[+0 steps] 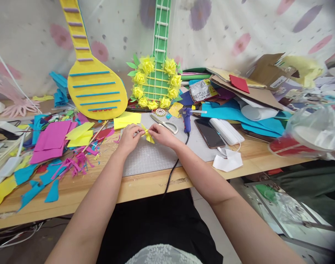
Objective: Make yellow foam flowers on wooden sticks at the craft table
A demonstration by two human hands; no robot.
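Note:
A small yellow paper flower (148, 136) is pinched between my two hands above the grey cutting mat (148, 157). My left hand (131, 137) grips its left side with thumb and fingertips. On the other side, my right hand (162, 134) has its fingertips closed on the petals. Just behind the hands lie scissors (169, 124) and a stack of yellow paper (127, 119). A purple glue gun (187, 120) rests to the right, its black cord running over the table edge. Behind stands a green paper instrument (159, 82) ringed with yellow flowers.
A yellow instrument (97, 90) leans at the back left. Magenta paper (52, 141) and coloured scraps cover the left side. A phone (209, 132) and a white power bank (226, 131) lie right of the mat. Beyond them are blue paper (225, 114) and a bagged cup (302, 135).

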